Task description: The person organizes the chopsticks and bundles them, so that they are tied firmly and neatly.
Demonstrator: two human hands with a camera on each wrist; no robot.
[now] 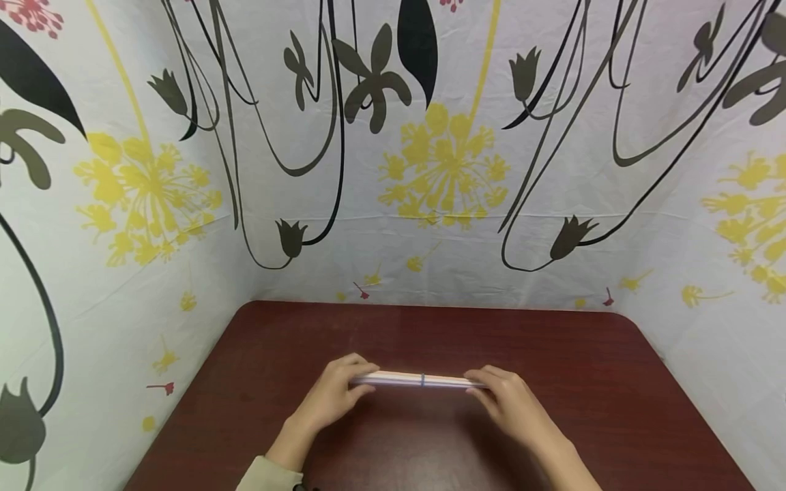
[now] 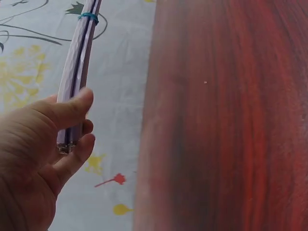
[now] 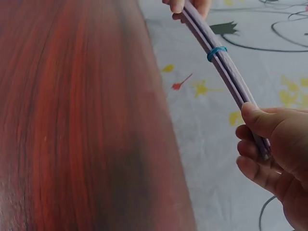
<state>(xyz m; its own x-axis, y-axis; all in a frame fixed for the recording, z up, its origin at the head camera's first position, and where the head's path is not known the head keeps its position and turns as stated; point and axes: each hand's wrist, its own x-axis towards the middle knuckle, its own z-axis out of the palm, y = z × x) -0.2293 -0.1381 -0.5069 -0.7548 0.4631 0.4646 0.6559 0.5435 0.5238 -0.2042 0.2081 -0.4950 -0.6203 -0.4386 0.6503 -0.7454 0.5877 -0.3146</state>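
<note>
A thin bundle of straight, pale lilac sticks (image 1: 396, 378) is held level above the table. A blue rubber band (image 3: 216, 53) circles it at about its middle. My left hand (image 1: 333, 394) pinches one end, thumb on the near side and fingertips behind. At that end several small metallic-looking tips (image 2: 65, 147) show just beyond the thumb in the left wrist view. The other end is pinched by my right hand (image 1: 512, 404), its thumb (image 3: 257, 118) pressed along the sticks and the fingers curled beneath.
Below lies a dark red-brown wood-grain table (image 1: 424, 443) with rounded far corners. A white cloth (image 1: 368, 184) printed with flowers hangs around its back and sides. At the lower left a pale sleeve (image 1: 270, 474) covers the left forearm.
</note>
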